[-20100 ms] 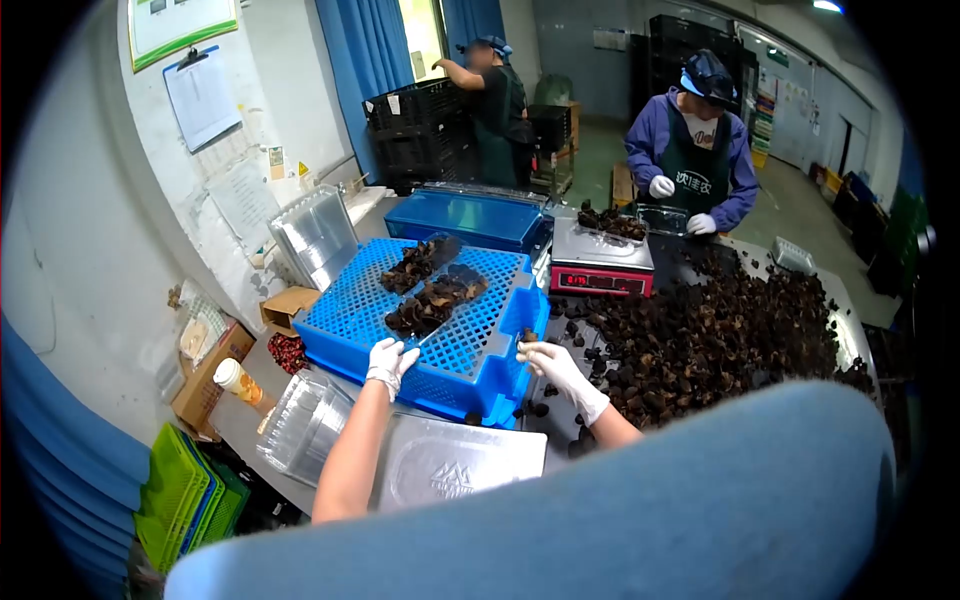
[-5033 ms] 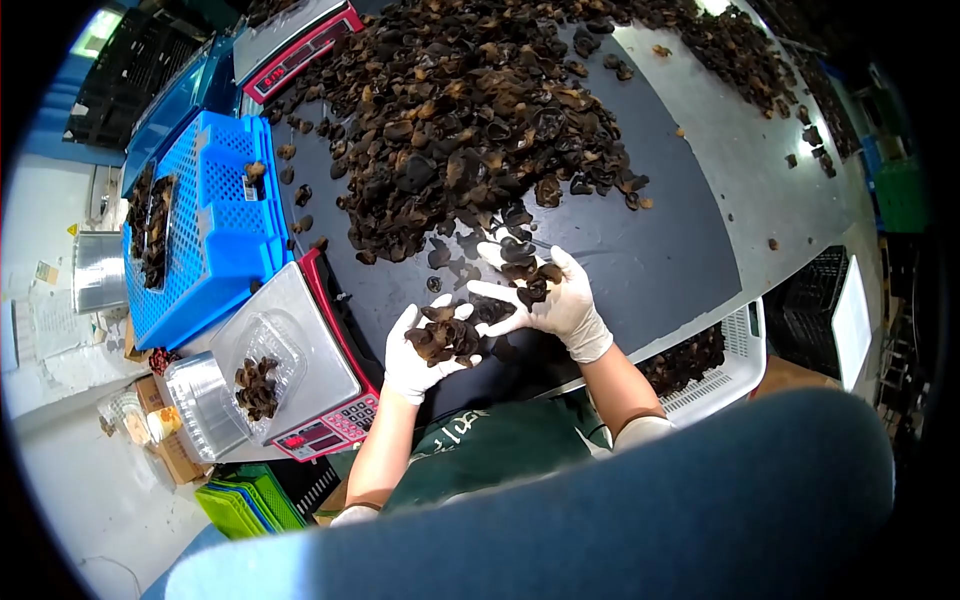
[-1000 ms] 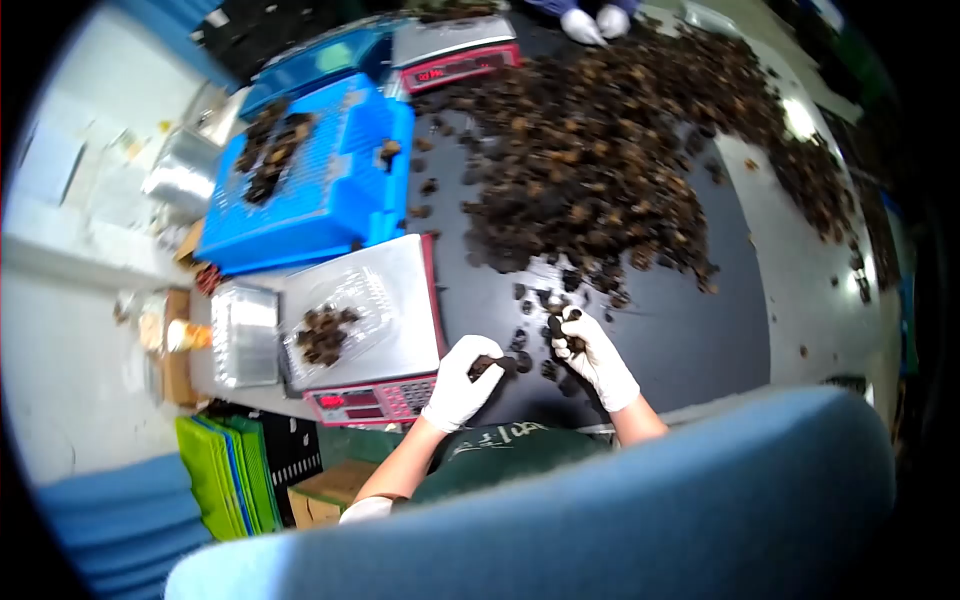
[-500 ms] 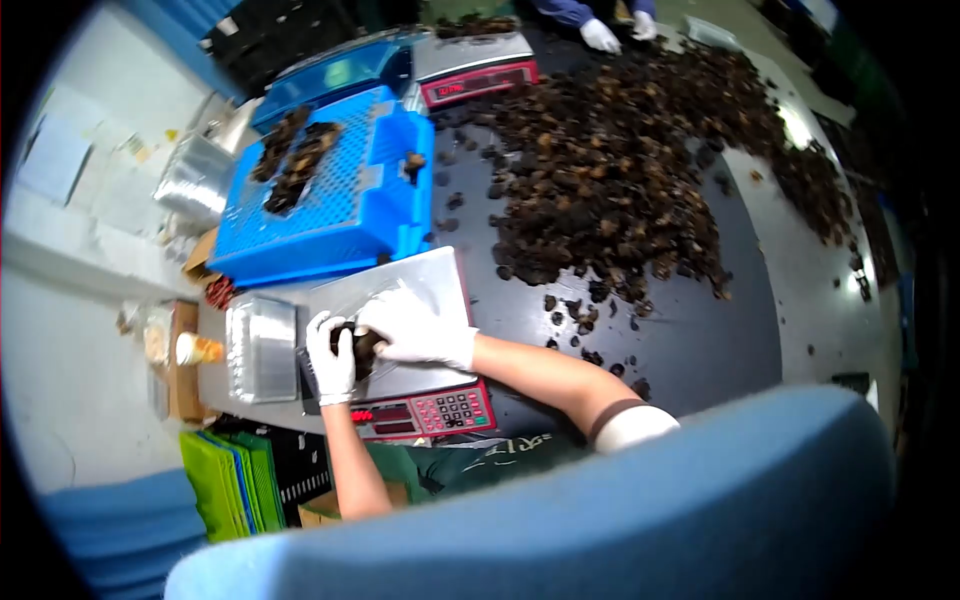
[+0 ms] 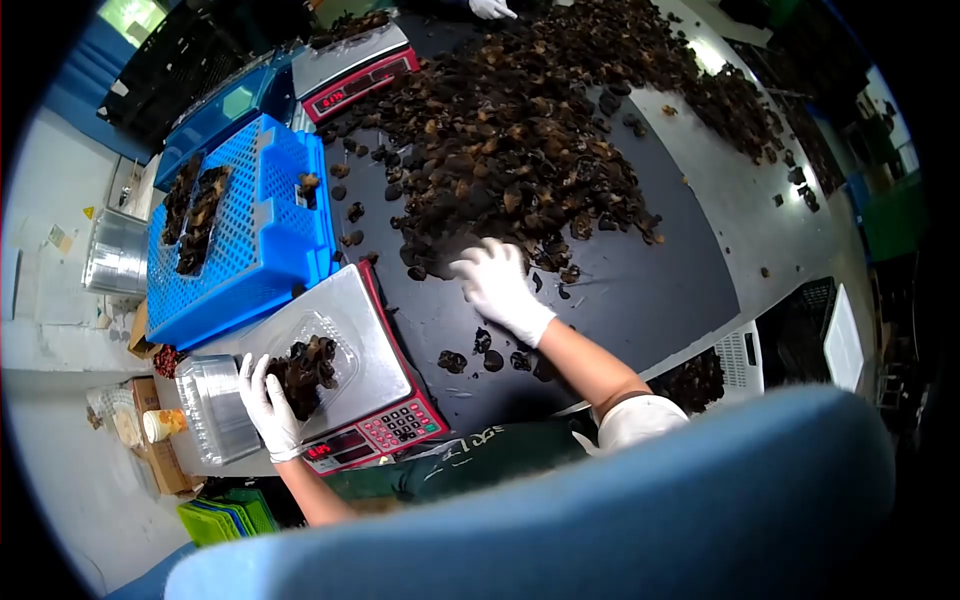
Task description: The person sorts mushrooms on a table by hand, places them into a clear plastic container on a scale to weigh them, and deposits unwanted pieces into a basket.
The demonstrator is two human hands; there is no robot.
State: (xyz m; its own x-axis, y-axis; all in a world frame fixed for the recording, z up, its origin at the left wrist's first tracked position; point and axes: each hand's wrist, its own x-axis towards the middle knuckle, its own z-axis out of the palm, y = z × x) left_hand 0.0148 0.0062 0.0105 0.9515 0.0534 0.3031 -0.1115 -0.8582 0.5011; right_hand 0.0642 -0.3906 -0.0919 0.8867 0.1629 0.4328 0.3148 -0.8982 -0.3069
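Note:
My left hand (image 5: 268, 408), in a white glove with fingers apart, rests at the left edge of a clear plastic tray (image 5: 345, 350) on the near scale (image 5: 375, 372). Dark wood-ear pieces (image 5: 304, 374) lie in that tray beside my fingers. My gloved right hand (image 5: 497, 285) is over the near edge of the large dark heap (image 5: 500, 170), its fingers spread and slightly blurred, with nothing visible in them. A few loose pieces (image 5: 452, 361) are on the black mat (image 5: 640, 290) below it.
A blue crate (image 5: 285, 235) at the left carries filled trays (image 5: 203, 220). Clear empty trays (image 5: 215, 410) are stacked left of the near scale. Behind stands a second scale (image 5: 355, 75) with dark pieces. Another person's gloved hand (image 5: 490, 8) shows at the top. A white basket (image 5: 740, 365) is at the right.
My right hand has left the tray on the near scale and moved to the heap. My left hand has opened beside the tray. The view has turned, shifting the scene.

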